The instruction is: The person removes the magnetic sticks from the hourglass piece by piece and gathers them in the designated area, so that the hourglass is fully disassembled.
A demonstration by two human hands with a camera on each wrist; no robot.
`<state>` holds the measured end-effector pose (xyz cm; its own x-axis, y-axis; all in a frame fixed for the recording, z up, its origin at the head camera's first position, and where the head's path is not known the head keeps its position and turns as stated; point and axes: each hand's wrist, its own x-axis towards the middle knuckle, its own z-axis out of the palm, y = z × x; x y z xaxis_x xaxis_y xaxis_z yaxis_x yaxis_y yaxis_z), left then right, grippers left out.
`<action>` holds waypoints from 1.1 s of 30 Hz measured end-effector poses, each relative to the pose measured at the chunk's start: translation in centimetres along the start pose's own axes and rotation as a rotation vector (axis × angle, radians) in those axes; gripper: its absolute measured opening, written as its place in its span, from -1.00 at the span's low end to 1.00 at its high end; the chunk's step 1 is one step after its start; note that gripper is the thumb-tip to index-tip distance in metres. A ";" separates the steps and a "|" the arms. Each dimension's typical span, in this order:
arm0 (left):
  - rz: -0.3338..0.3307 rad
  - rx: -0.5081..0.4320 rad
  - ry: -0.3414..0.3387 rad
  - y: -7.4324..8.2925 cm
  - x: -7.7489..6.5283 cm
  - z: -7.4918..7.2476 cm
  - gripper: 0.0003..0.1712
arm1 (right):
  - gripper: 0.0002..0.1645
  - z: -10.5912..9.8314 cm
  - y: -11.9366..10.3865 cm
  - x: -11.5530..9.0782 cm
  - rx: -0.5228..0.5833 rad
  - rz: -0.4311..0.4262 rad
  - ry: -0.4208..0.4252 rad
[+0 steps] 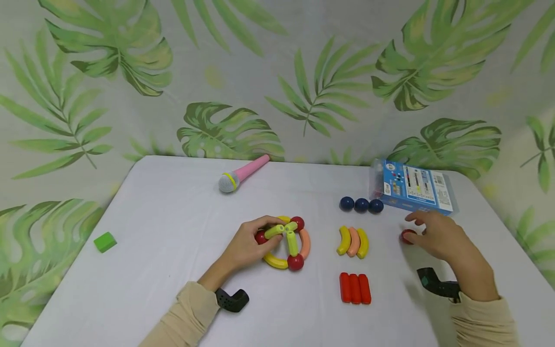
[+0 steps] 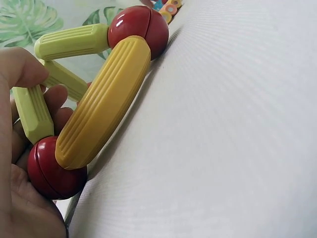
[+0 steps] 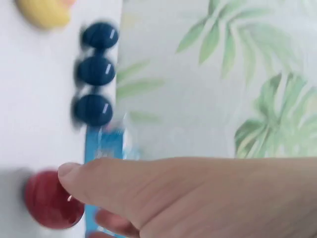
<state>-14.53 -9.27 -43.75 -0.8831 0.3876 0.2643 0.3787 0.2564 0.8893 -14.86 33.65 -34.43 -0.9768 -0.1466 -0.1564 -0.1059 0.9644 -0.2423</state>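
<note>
Green leaf-patterned backdrop (image 1: 243,72) behind a white table (image 1: 173,217)

Soft light; faint shadow beside right arm (image 1: 473,272); right wrist view blurry, red ball (image 3: 49,202) glinting

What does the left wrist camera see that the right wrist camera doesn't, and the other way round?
Only the left wrist view shows lime-green ribbed sticks and the left hand. Only the right wrist view shows three shiny navy-blue balls. Both show a glossy red ball and a curved yellow piece, though different ones, plus the white tabletop and green-leaf-patterned cloth.
</note>
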 end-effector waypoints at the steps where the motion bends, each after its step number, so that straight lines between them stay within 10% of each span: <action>1: -0.001 -0.001 0.000 0.0 0.0 0.0 -0.67 | -0.47 0.1 0.7 0.0 0.008 0.014 -0.019; 7: 0.000 -0.005 0.001 0.2 0.0 0.0 -0.68 | -0.56 0.8 1.6 0.8 0.068 0.020 -0.044; 22: -0.001 -0.025 -0.006 0.4 -0.1 0.1 -0.67 | -0.55 4.6 1.0 3.2 0.181 -0.009 0.410; 33: -0.010 -0.010 0.000 0.2 0.1 0.0 -0.68 | -0.45 4.4 1.1 3.4 0.208 -0.020 0.393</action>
<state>-14.49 -9.17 -43.53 -0.8868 0.3854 0.2552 0.3670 0.2515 0.8956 -17.43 33.25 -39.46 -0.9757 -0.0310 0.2167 -0.1251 0.8915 -0.4355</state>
